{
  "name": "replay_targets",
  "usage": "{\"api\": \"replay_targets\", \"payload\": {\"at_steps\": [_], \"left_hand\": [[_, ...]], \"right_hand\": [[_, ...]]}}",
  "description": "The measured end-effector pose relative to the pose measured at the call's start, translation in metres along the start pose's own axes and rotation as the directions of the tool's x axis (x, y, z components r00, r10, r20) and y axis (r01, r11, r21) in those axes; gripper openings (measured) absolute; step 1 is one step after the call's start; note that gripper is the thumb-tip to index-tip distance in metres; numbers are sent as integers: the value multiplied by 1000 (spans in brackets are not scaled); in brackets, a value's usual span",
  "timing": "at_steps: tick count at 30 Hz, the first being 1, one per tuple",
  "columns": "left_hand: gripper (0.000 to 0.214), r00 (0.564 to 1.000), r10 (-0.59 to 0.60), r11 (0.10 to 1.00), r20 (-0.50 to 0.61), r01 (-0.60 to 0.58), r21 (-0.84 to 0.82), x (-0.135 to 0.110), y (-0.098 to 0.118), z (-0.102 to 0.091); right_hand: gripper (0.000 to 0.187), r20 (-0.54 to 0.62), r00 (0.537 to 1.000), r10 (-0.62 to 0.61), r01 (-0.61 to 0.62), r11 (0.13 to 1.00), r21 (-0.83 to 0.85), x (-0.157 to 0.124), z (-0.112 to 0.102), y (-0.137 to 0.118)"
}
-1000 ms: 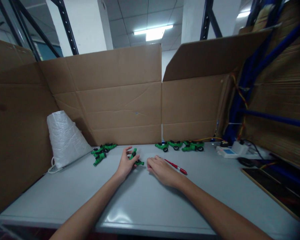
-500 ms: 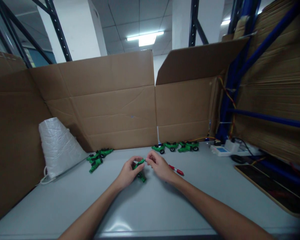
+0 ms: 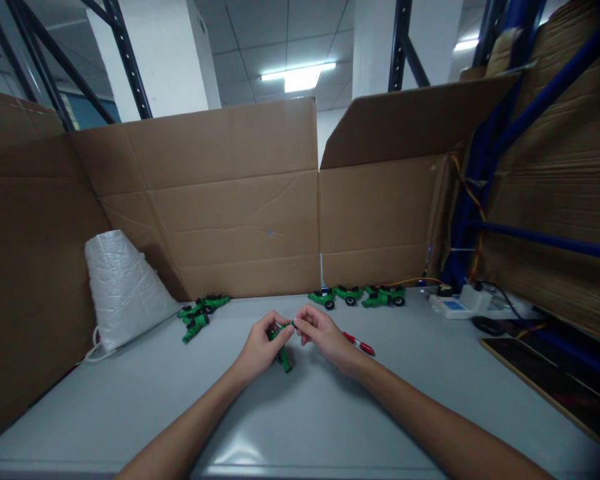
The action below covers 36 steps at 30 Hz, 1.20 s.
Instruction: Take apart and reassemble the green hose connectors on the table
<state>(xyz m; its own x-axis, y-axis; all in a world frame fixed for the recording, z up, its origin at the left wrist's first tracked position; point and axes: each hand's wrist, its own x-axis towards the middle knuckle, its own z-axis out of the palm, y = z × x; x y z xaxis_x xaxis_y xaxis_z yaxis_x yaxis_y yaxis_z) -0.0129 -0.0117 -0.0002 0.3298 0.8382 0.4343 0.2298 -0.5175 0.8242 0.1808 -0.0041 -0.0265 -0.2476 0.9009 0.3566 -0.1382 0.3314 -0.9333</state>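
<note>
My left hand (image 3: 261,342) is closed around a green toy vehicle (image 3: 283,360), its lower end sticking out below the fingers. Fingers and thumb of my right hand (image 3: 321,333) are pinched together at the toy's upper right end. Whatever sits in that pinch is tiny and dark, and mostly hidden. Just beyond my right hand lies a slim red and white pen-like tool (image 3: 361,344), partly covered by the hand.
Several green toy vehicles with black wheels (image 3: 349,295) stand along the back cardboard wall (image 3: 240,220). More green toys (image 3: 196,327) lie at the left, beside a white wrapped bundle (image 3: 125,293). A power strip (image 3: 455,305) and dark panel (image 3: 545,380) are at the right.
My right fingertips have closed the small gap to the toy and now meet its end. The view has shifted slightly, so the surroundings sit a little further right.
</note>
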Motion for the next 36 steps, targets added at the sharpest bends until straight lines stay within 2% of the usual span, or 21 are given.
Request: {"api": "replay_targets", "payload": {"at_steps": [8,17,24,28,36], "left_hand": [[34,999,33,998,-27,-34,-46,-2,5,0],[28,997,66,998,-28,-66,1,-4,11,1],[28,996,93,996,3,-93,-13,-3,13,0],[29,995,95,995,5,-95,-33,-2,14,1],[34,997,78,994,-10,-78,-71,-2,13,2]], "right_hand": [[43,17,999,49,-50,994,95,-2,4,-3],[41,11,1000,26,-26,996,80,-5,5,-6],[41,57,997,51,-58,991,121,-6,8,-9],[44,46,997,69,-74,988,134,-7,9,-11],[44,-1,999,-34,34,999,41,-7,11,-12]]}}
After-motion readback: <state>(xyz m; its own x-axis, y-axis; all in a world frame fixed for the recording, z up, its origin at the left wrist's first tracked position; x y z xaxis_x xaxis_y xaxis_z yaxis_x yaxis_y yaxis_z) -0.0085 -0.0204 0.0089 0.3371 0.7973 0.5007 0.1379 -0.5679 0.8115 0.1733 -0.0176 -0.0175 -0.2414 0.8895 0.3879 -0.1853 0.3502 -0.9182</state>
